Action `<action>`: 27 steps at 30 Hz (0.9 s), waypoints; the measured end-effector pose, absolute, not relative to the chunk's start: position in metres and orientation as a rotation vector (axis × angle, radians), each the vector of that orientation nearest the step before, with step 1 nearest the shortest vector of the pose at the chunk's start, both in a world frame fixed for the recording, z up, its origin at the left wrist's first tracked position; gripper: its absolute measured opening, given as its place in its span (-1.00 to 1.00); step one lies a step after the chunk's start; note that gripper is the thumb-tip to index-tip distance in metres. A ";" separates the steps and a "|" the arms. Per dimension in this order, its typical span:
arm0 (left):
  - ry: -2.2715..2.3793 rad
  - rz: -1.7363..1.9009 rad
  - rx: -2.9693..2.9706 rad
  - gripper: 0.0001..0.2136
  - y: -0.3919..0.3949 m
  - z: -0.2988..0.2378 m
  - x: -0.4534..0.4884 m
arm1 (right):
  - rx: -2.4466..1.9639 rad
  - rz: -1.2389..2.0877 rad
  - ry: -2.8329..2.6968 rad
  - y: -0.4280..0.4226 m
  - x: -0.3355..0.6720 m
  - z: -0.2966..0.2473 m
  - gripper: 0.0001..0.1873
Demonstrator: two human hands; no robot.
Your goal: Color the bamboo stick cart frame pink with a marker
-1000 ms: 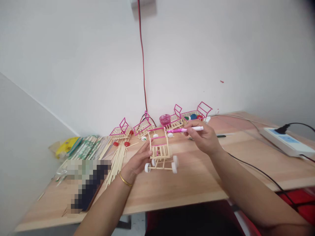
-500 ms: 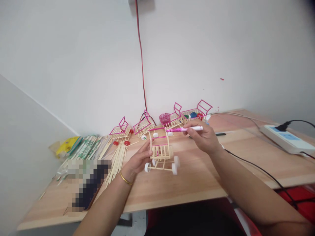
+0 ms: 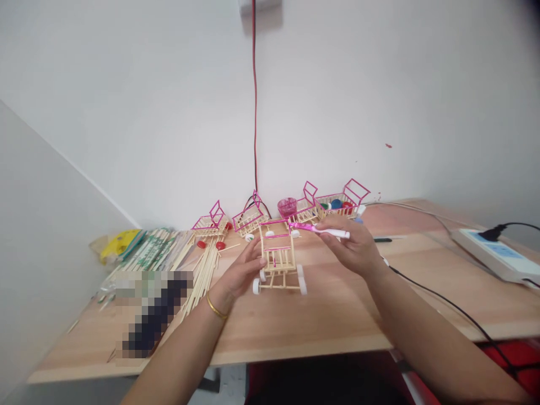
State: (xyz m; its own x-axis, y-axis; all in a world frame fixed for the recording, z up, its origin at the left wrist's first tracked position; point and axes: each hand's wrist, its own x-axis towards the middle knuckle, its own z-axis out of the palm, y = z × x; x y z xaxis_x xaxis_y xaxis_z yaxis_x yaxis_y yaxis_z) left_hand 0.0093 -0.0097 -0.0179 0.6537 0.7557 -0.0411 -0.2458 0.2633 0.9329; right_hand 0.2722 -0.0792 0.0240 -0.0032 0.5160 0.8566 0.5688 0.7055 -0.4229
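My left hand [image 3: 243, 269] grips the left side of a small shopping cart model [image 3: 278, 260] made of thin wooden sticks, with white bottle-cap wheels. Pink colours its top handle bar and the upper edge of its basket; the side posts are bare wood. In my right hand [image 3: 350, 244] is a toothbrush [image 3: 323, 229] with a white handle and a pink-stained head. The brush head meets the upper right corner of the cart's handle frame. Behind the cart stands a clear cup [image 3: 287, 208] stained pink inside.
Several pink-edged stick carts [image 3: 211, 223] stand along the wall. Loose sticks [image 3: 202, 278], wrapped chopsticks [image 3: 149, 250] and red caps [image 3: 220, 246] lie to the left, near a blurred-out dark object [image 3: 158, 320]. A power strip [image 3: 491, 253] with cables sits at right.
The view has shifted slightly. The cart is turned a little in my left hand, and the toothbrush head has moved down slightly at the handle's right corner.
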 end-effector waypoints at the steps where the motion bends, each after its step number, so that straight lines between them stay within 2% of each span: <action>1: 0.547 0.734 1.113 -0.19 -0.009 -0.018 0.009 | -0.882 -0.064 -1.656 -0.079 0.272 0.025 -0.88; 27: 0.831 0.926 1.381 0.11 -0.010 -0.013 0.005 | -0.815 -0.395 -1.867 -0.080 0.263 0.028 -0.70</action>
